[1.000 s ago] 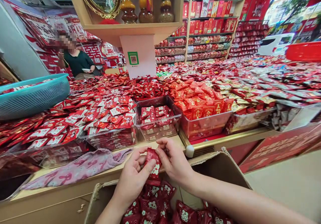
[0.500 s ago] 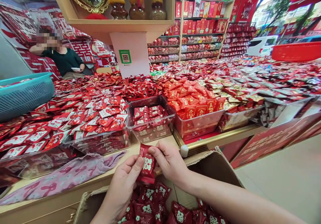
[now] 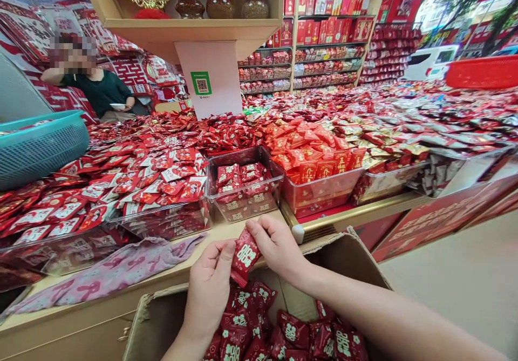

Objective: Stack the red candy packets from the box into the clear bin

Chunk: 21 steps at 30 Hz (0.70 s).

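Note:
A dark red candy packet (image 3: 246, 253) with pale double-happiness characters is held tilted between both hands above an open cardboard box (image 3: 162, 311). My left hand (image 3: 212, 283) pinches its lower left edge with thumb and forefinger. At its upper right corner, my right hand (image 3: 279, 247) grips with thumb over the front. Matching red packets (image 3: 293, 329) lie loose inside the box. Just beyond my hands stands a clear plastic bin (image 3: 245, 204), partly filled with upright packets of the same dark red kind.
Bins of red-and-white packets (image 3: 162, 188) and orange-red packets (image 3: 319, 158) flank the clear bin. A pink patterned cloth (image 3: 117, 269) lies along the counter edge. Left is a teal basket (image 3: 44, 145); right, a red basket (image 3: 481, 72). A person (image 3: 103, 91) with a bowl sits behind.
The packet has tilted clockwise, its top leaning right, and both hands have shifted slightly right. The whole view has moved a little, with the shelves sitting higher in the picture.

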Motion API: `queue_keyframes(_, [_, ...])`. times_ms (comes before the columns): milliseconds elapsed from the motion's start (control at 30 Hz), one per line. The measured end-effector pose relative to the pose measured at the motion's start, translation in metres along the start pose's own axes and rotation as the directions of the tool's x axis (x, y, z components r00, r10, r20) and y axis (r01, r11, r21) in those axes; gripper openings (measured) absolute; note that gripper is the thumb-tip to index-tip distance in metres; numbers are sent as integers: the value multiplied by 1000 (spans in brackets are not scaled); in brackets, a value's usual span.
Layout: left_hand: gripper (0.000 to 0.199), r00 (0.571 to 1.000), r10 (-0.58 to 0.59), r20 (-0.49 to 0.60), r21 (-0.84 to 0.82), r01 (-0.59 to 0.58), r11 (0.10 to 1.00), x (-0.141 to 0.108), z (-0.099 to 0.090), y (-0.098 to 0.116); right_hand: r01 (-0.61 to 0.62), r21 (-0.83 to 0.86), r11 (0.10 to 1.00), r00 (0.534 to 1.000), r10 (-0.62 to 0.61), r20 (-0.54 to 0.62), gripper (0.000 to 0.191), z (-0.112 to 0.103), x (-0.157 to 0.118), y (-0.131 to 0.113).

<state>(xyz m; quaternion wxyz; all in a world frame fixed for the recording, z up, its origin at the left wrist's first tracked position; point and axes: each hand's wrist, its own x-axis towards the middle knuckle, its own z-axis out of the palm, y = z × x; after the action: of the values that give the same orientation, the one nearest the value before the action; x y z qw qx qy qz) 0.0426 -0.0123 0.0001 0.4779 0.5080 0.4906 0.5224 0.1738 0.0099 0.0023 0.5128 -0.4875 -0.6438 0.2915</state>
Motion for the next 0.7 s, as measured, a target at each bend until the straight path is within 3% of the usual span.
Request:
queue_keyframes(100, [37,983,-164,89,-134,175,975,-4,3,11,20,-35,999,997,-23,-73,36,-3,0,1])
queue_keyframes(167, [42,933,-300,197,-192,337,922,-7,6,18,59,-33,998,994,-62,-90,34,-7,1,2])
queue_keyframes(200, [40,923,-317,218,-197,360,912,-7,6,19,81,-18,997,993,-82,-83,32,-9,1,2])
queue_keyframes(267, [32,943,-269,195,-205,308,929,-7,6,18,140,40,989,989,-138,-51,28,-13,0,2])
queue_keyframes(367, [27,994,-63,90,-174,78,982,-3,0,10,152,254,955,986,-165,29,21,-15,-3,-1])
queue_keyframes(400, [27,998,37,44,-114,-32,993,-2,-3,7,85,364,927,991,-117,65,22,-14,-3,-3])
queue_keyframes(467, [25,967,254,-17,75,-252,965,-1,-6,4,-153,571,807,983,67,170,31,-11,-5,-7])
queue_keyframes(533, [24,915,403,3,221,-394,892,-2,-7,4,-383,660,647,924,252,289,35,-6,-5,-10])
queue_keyframes(600, [26,904,427,17,228,-419,879,-5,-4,5,-479,653,586,877,344,334,33,-3,-4,-11])
queue_keyframes(700, [40,963,254,-90,23,-253,967,-7,3,8,-395,647,653,918,303,254,34,-1,-3,-9])
